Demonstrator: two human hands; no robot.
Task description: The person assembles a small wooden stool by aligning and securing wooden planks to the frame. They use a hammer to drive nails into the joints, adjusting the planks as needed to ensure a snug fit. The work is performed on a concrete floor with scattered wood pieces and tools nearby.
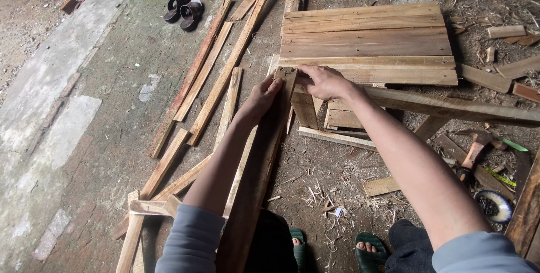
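My left hand [262, 97] grips the far end of a long dark wooden plank [253, 183] that runs from between my knees up toward a slatted wooden panel [368, 42]. My right hand [325, 82] rests on the near edge of that panel, fingers curled over the plank's end and the panel's corner, above a short upright wooden leg [304, 110]. Both hands meet at the plank's tip.
Several long wood strips [211, 76] lie on the concrete to the left. A pair of dark sandals [184, 10] sits at the back. A hammer [473, 152] and a coiled tape measure [494, 205] lie at right among offcuts and shavings. My green sandals [368, 250] are below.
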